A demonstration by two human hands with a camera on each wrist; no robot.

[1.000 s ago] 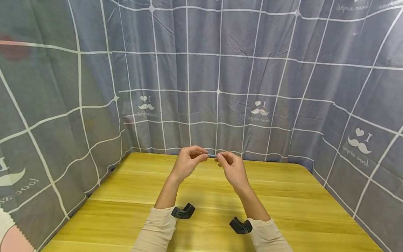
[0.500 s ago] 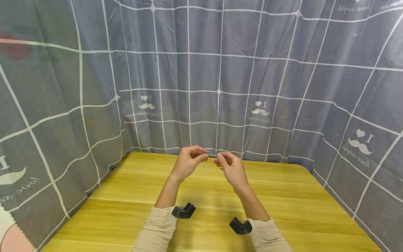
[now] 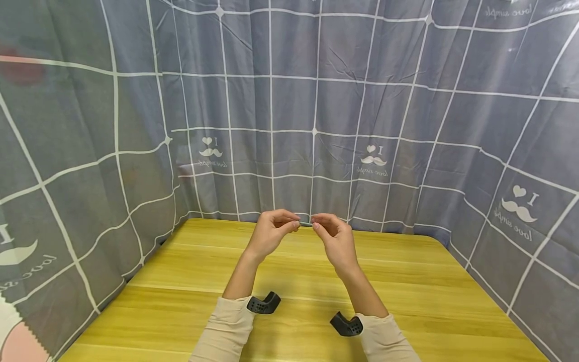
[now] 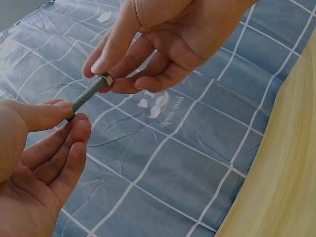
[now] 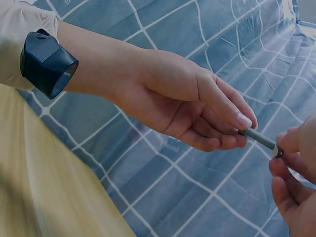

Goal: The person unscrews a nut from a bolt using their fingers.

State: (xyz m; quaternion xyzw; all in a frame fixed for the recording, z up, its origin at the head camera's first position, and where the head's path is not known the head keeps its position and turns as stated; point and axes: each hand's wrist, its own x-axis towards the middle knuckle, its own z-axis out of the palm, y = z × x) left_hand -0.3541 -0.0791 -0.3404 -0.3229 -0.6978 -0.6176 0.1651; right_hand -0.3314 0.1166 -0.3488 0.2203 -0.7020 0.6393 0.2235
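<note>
A metal bolt (image 4: pixel 88 96) with a threaded shank is held up between the two hands, above the far edge of the table. My left hand (image 3: pixel 267 234) pinches its head end between thumb and fingers, which largely hide the head. On the other end sits a hex nut (image 5: pixel 277 151). My right hand (image 3: pixel 336 244) has thumb and fingertips at this nut, pinching it. A stretch of bare thread shows between the hands in the left wrist view.
The yellow wood-grain table (image 3: pixel 289 281) lies below the hands. A grey curtain with white grid lines (image 3: pixel 289 105) surrounds it at the back and sides. Black wrist-worn devices (image 3: pixel 264 304) sit at both sleeves.
The right hand's fingers have shifted around the nut end; its index finger now reaches further forward and the fingertips are higher. The left hand and bolt stay almost still.
</note>
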